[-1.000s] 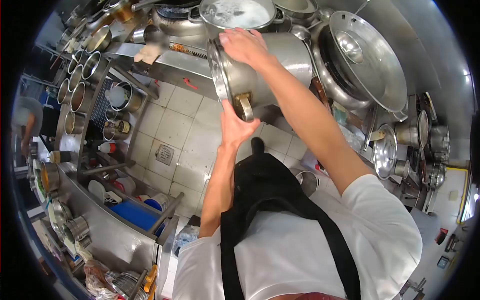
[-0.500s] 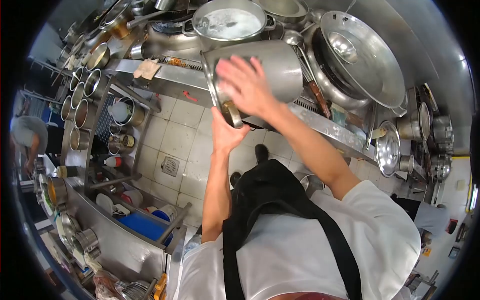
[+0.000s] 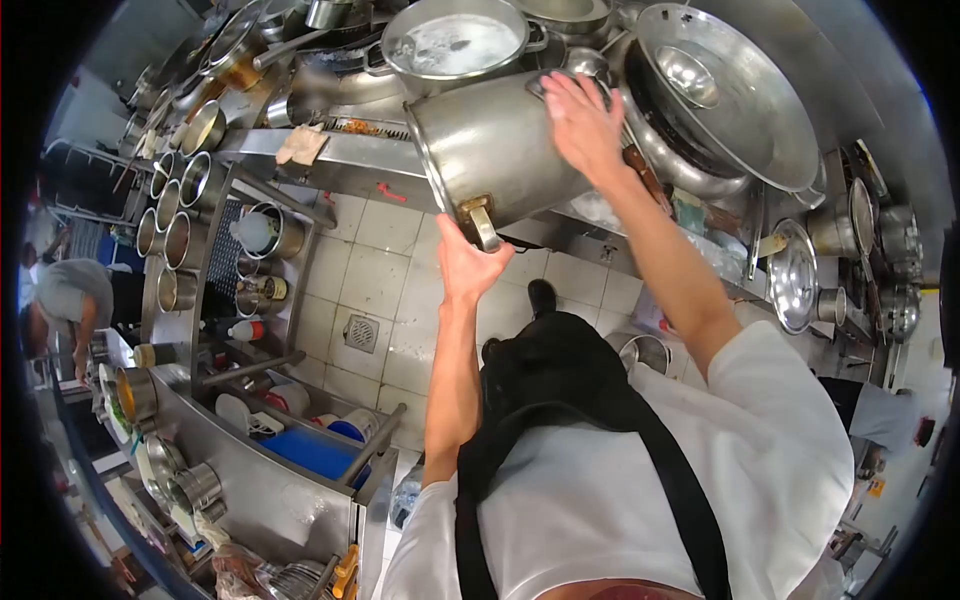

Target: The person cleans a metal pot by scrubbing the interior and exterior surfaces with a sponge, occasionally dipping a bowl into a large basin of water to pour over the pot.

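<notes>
A tall steel pot [image 3: 500,140] lies tilted on its side at the counter's front edge, its rim toward the left. My left hand [image 3: 470,262] is closed round the pot's side handle [image 3: 485,228] near the rim. My right hand [image 3: 585,130] lies on the pot's side near its base, with a dark scrubbing pad [image 3: 545,85] partly showing beside the fingers. Behind the tall pot stands a wide pot [image 3: 455,45] of whitish, foamy liquid.
A large wok [image 3: 740,110] with a ladle bowl in it sits at the right. A folded cloth [image 3: 302,145] lies on the counter edge. Several steel containers fill the left rack [image 3: 240,240]. A co-worker [image 3: 72,300] bends at the far left; another person's sleeve [image 3: 880,420] shows at the right.
My right hand has moved right along the pot, from near its rim to near its base. My left hand still holds the handle. The whole view has shifted slightly.
</notes>
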Demonstrator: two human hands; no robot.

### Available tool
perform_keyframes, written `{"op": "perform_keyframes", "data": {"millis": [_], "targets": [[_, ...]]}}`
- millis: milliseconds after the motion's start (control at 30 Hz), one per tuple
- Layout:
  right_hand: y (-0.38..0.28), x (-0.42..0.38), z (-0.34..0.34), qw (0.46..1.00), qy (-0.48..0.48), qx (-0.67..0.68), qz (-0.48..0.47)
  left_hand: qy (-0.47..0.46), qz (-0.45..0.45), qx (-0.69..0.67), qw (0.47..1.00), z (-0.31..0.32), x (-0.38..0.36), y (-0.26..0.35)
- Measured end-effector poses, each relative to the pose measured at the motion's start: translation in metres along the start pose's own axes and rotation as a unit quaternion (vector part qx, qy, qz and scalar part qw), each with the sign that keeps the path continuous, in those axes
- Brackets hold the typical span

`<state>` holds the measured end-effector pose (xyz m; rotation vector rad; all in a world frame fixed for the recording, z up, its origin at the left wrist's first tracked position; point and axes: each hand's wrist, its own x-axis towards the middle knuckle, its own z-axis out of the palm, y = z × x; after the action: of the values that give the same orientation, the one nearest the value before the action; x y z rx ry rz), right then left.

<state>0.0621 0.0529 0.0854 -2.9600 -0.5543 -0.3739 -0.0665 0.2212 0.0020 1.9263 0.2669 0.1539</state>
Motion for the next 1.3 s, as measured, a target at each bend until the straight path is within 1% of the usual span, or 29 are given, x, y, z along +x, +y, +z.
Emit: {"op": "perform_keyframes", "data": {"millis": [100,133,167,200,233,267,333,367,400,433,500,533,600,633,700,733,767,833,867,900,967,1000,1033,1100,1133,1167,1200,1233,1300], "targets": [[-0.06,-0.004,0.04,0.983,0.169,0.032,-0.068,0.012,0.028,-0.021,0.999,0.013,0.0,0.014],[-0.047,-0.005,0.032,0.983,0.174,0.025,-0.06,0.074,0.159,-0.1,0.979,0.027,0.002,0.001],[-0.039,-0.011,0.026,0.983,0.138,0.086,-0.09,0.07,0.157,-0.099,0.98,0.037,-0.002,-0.017],[-0.036,-0.021,0.023,0.976,0.101,0.152,-0.116,0.054,0.099,-0.041,0.993,0.037,-0.011,-0.023],[-0.008,-0.014,0.023,0.976,0.105,0.153,-0.114,0.041,0.048,0.014,0.998,0.038,-0.012,-0.024],[0.038,0.004,0.024,0.982,0.124,0.139,0.0,0.041,0.037,0.031,0.998,0.046,-0.011,-0.021],[0.046,0.004,0.04,0.976,0.14,0.117,0.117,0.038,0.041,0.024,0.998,0.063,-0.011,-0.011],[0.002,-0.009,0.059,0.977,0.168,0.097,0.086,0.033,0.041,0.022,0.998,0.069,-0.014,-0.007],[-0.022,-0.012,0.062,0.975,0.205,0.075,0.049,0.081,0.122,0.0,0.989,0.078,-0.012,-0.02],[-0.02,-0.011,0.053,0.973,0.215,0.072,0.045,0.086,0.132,-0.003,0.988,0.081,-0.003,-0.016],[-0.018,-0.043,0.042,0.977,0.128,0.134,-0.102,0.07,0.092,0.025,0.993,0.075,-0.017,-0.027],[0.01,-0.04,0.038,0.979,0.121,0.138,-0.094,0.04,0.023,0.057,0.997,0.073,-0.017,-0.026],[0.086,0.008,0.028,0.971,0.111,0.13,0.164,0.03,0.02,0.072,0.997,0.074,-0.014,-0.016],[0.073,0.004,0.037,0.972,0.112,0.13,0.163,0.023,0.013,0.086,0.996,0.078,-0.015,-0.011],[0.009,-0.005,0.061,0.967,0.218,0.094,0.088,-0.001,-0.006,0.093,0.996,0.083,-0.005,0.005],[-0.035,-0.024,0.056,0.963,0.206,0.173,0.025,0.028,0.097,-0.017,0.995,0.086,-0.002,0.013],[-0.029,-0.027,0.05,0.963,0.204,0.173,0.03,0.033,0.096,-0.024,0.995,0.082,-0.007,0.0],[-0.004,-0.039,0.042,0.964,0.171,0.184,-0.083,0.042,0.093,-0.037,0.994,0.075,-0.017,-0.026],[0.031,-0.021,0.049,0.982,0.187,0.015,-0.021,0.026,0.051,-0.021,0.998,0.073,-0.02,-0.03],[0.039,0.0,0.042,0.981,0.191,0.017,-0.021,0.017,0.016,-0.008,1.0,0.071,-0.013,-0.031],[0.042,0.024,0.019,0.962,0.114,0.129,0.211,0.028,0.025,0.012,0.999,0.074,-0.016,-0.027],[0.008,0.012,0.063,0.952,0.243,0.129,0.131,0.035,0.038,0.028,0.998,0.078,-0.013,-0.021],[-0.031,-0.016,0.054,0.97,0.215,0.114,0.015,0.072,0.157,0.019,0.985,0.08,-0.01,-0.029],[-0.062,-0.054,0.018,0.968,0.111,0.221,-0.048,0.065,0.188,-0.003,0.98,0.069,-0.009,-0.029],[-0.033,-0.055,0.029,0.974,0.15,0.161,-0.059,0.057,0.195,-0.008,0.979,0.062,-0.013,-0.03],[0.013,-0.044,0.04,0.974,0.193,0.096,-0.072,0.038,0.112,-0.03,0.993,0.056,-0.01,-0.023],[0.047,-0.035,0.027,0.98,0.199,-0.003,0.026,0.02,0.026,-0.049,0.998,0.05,-0.01,-0.016],[0.092,-0.005,0.075,0.949,0.282,0.011,0.138,0.018,0.024,-0.048,0.998,0.049,-0.01,-0.005],[0.055,-0.008,0.064,0.969,0.182,0.079,0.147,0.009,0.009,0.01,1.0,0.061,-0.012,0.017]]}}
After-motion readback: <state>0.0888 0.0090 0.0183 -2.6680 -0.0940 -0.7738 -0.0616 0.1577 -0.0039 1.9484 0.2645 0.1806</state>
